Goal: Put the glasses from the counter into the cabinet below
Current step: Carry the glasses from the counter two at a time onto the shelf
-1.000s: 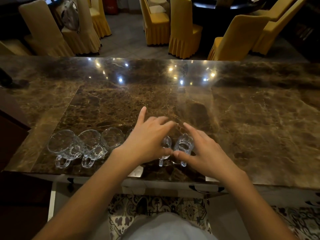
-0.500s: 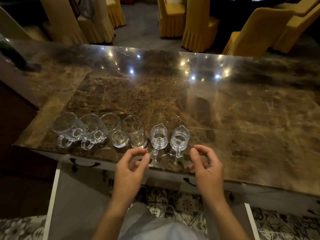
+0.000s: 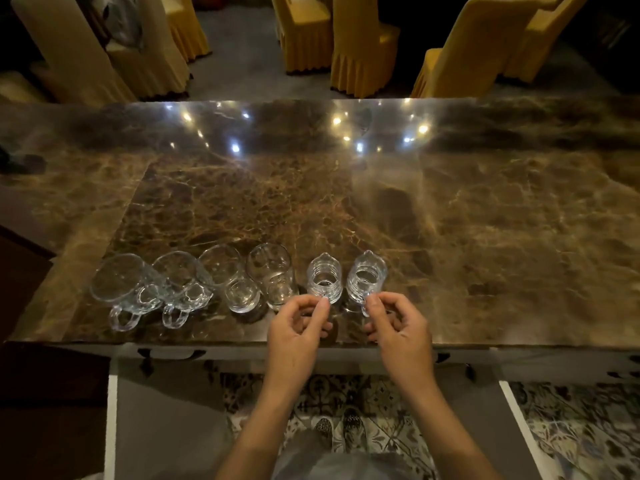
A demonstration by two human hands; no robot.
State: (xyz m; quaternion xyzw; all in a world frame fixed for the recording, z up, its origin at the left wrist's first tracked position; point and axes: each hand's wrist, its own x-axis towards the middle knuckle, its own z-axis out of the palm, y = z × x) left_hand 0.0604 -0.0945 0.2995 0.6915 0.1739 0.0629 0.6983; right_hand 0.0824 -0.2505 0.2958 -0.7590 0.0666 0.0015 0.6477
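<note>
The step in hand is the first pick-up: all six glasses stand in a row near the front edge of the counter (image 3: 485, 237), none yet put below. The left hand (image 3: 299, 323) has its thumb and forefinger closed in a pinch on the handle of the left jug (image 3: 325, 280), and the right hand (image 3: 398, 323) pinches the handle of the right jug (image 3: 367, 277) the same way; the other fingers of both hands are curled loosely underneath, holding nothing. Both jugs sit upright on the stone, just beyond the fingertips, their handles turned toward the person and mostly hidden by the pinch. To their left stand two tumblers (image 3: 270, 275) and two mugs (image 3: 117, 282), untouched. The next move likely calls for lifting both jugs straight up and bringing them back over the counter edge and down. The left jug stands near a tumbler, so it needs care. The pale doors (image 3: 166, 427) below look swung open, but the cabinet's inside is out of view.
</note>
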